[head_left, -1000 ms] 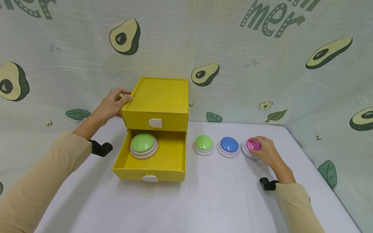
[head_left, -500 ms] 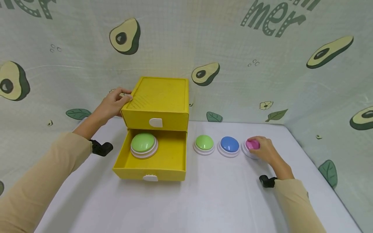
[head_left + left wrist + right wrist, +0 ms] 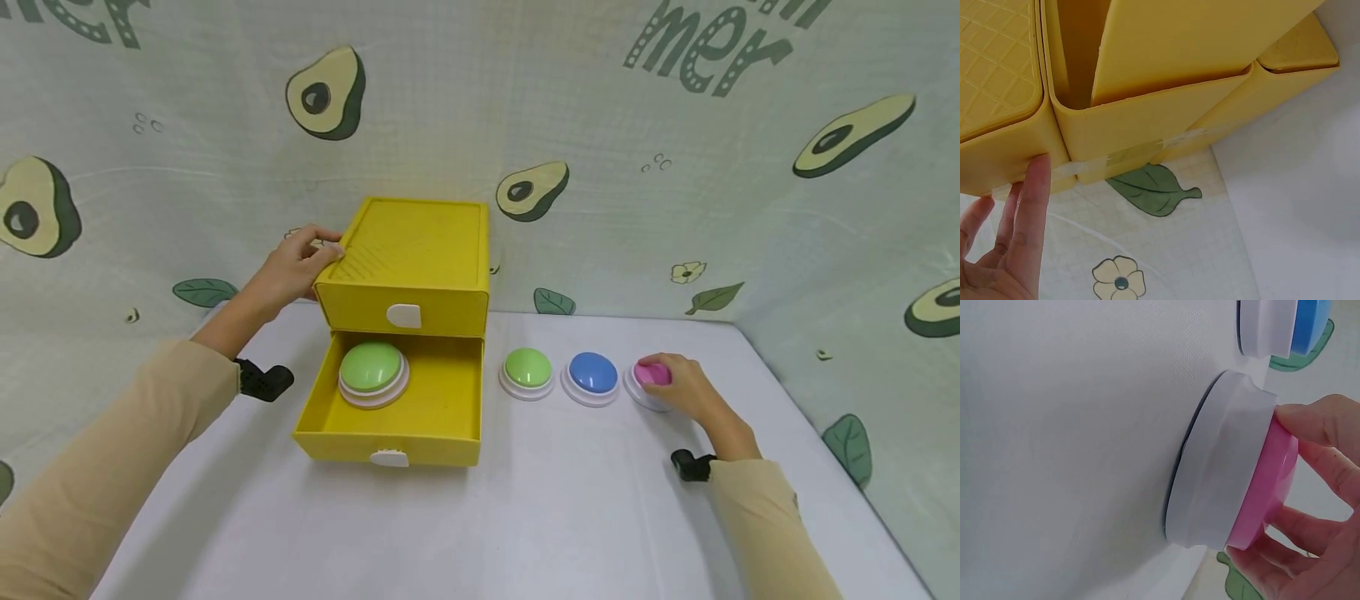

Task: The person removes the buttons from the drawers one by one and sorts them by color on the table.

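At the left stands a yellow two-drawer box (image 3: 420, 242), its lower drawer (image 3: 442, 408) pulled out with a large green push button (image 3: 371, 367) in it. My left hand (image 3: 294, 265) touches the upper left side of the box; in the left wrist view its fairly straight fingers (image 3: 1034, 206) press against the yellow wall. On the table's right, my right hand (image 3: 684, 385) grips the pink dome of a white-based push button (image 3: 1266, 487) between thumb and fingers. In the right wrist view the base of this button sits at the table surface. The palm is partly out of frame.
A smaller green push button (image 3: 527, 367) and a blue push button (image 3: 592, 372) stand in a row between the box and the pink one. Behind the white table (image 3: 555, 508) hangs a cloth (image 3: 420, 100) printed with avocados. The upper drawer (image 3: 450, 313) is closed.
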`<state>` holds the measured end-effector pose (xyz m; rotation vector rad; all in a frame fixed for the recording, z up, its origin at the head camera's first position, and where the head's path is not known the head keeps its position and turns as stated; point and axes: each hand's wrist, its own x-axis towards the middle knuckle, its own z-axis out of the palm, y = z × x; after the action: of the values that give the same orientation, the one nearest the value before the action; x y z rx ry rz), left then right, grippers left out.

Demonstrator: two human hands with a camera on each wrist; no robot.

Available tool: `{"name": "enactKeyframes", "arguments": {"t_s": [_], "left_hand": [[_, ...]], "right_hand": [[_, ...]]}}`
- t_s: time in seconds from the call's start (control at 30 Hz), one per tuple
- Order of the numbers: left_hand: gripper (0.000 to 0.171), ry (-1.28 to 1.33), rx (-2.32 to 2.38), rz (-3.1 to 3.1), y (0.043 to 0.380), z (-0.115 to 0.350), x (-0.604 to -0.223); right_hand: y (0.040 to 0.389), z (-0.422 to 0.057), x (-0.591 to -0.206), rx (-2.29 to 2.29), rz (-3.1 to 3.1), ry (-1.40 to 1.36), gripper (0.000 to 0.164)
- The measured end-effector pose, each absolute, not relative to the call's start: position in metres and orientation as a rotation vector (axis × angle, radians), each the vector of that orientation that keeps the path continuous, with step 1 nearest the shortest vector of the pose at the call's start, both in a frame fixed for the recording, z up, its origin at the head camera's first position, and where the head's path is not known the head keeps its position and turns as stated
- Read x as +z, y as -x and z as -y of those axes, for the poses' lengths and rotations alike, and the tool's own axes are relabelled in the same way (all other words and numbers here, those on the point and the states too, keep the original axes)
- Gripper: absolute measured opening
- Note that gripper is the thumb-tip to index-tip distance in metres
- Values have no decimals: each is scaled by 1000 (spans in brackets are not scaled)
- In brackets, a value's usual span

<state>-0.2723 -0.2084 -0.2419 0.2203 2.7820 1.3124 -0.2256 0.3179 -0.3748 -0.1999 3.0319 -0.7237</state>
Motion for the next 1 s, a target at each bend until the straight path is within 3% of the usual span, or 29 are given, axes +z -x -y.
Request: {"name": "enactKeyframes", "arguments": {"t_s": [1.0], "left_hand": [[53, -220, 1315, -2797, 272, 210, -242]], "right_hand": [[214, -299, -363, -751, -3133, 114, 39]]}}
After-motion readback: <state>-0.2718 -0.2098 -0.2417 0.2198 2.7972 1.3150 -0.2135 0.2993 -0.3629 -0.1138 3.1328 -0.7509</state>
